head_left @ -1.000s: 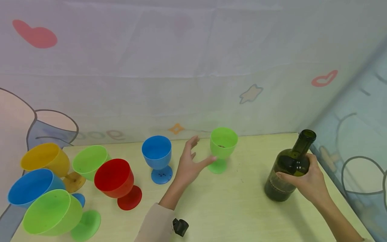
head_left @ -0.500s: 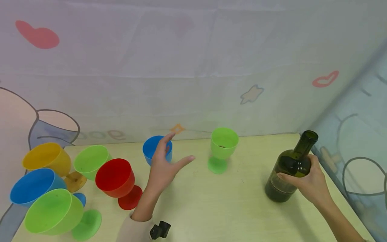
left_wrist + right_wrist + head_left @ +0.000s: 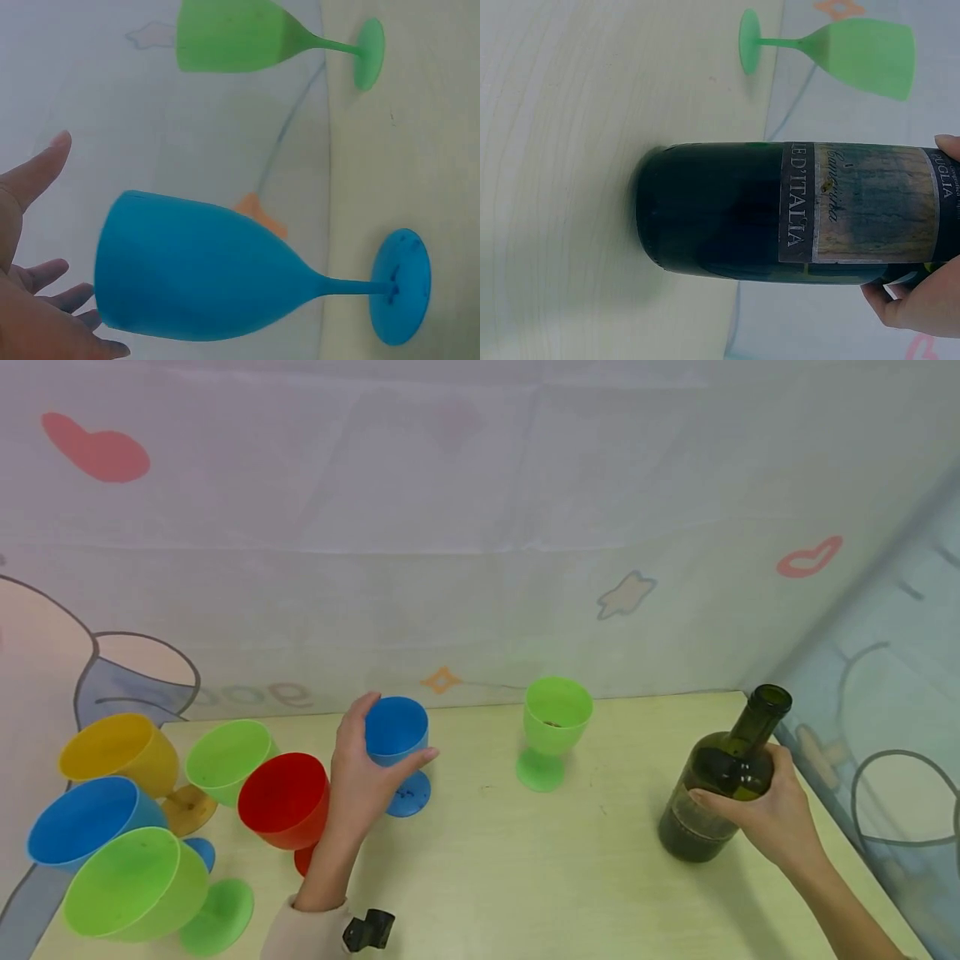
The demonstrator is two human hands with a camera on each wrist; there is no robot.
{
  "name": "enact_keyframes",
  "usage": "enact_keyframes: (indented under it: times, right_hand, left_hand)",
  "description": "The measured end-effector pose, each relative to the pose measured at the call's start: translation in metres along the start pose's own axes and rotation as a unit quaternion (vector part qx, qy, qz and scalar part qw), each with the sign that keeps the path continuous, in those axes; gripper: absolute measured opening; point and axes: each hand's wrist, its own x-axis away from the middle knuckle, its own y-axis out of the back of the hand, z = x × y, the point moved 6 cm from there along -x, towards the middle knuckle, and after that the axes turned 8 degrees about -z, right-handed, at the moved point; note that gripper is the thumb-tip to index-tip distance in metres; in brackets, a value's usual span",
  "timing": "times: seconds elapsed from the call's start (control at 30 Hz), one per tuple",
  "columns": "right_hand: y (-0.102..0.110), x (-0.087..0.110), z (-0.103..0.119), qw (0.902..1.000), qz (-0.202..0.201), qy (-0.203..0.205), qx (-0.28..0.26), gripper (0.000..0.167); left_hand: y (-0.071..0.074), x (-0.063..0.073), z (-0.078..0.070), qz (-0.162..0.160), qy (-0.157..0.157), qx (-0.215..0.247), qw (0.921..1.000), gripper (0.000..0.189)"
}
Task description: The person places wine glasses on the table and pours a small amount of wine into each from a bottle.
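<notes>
My left hand (image 3: 363, 781) is beside a blue plastic wine goblet (image 3: 399, 728), thumb and fingers spread around its near-left side. In the left wrist view the fingers (image 3: 73, 298) reach just past the goblet's rim, and the thumb stands apart from the bowl. That goblet (image 3: 202, 270) stands upright on its foot. On the right, my right hand (image 3: 753, 806) grips a dark green wine bottle (image 3: 697, 827) around its upper body. The bottle (image 3: 712, 210) stands on the table with its label showing in the right wrist view. Between the hands is a light green goblet (image 3: 557, 714) with small dark bits inside.
At the left of the table (image 3: 525, 877) is a cluster of goblets: a yellow one (image 3: 120, 752), a blue one (image 3: 90, 827), a red one (image 3: 285, 802) and two green ones. A printed cloth (image 3: 480, 527) hangs behind the table, and another one (image 3: 900, 693) on the right.
My left hand has moved left, away from the light green goblet and across to the blue one, with its fingers still spread. The right hand and bottle have stayed in place.
</notes>
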Motion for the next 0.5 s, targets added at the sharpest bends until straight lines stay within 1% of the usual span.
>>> enact_keyframes:
  times: [0.2, 0.33, 0.5]
  right_hand:
    - [0.000, 0.000, 0.000, 1.0000, -0.002, 0.003, -0.001, 0.088]
    - [0.000, 0.000, 0.000, 1.0000, -0.005, 0.005, -0.002, 0.087]
    - [0.000, 0.000, 0.000, 0.9999, -0.007, 0.008, -0.004, 0.087]
  left_hand:
    - [-0.002, -0.004, 0.010, -0.005, 0.008, -0.011, 0.9999, 0.087]
    - [-0.004, -0.006, 0.019, -0.009, 0.027, -0.003, 0.9996, 0.089]
    - [-0.007, -0.007, 0.031, -0.005, 0.055, 0.009, 0.9984, 0.095]
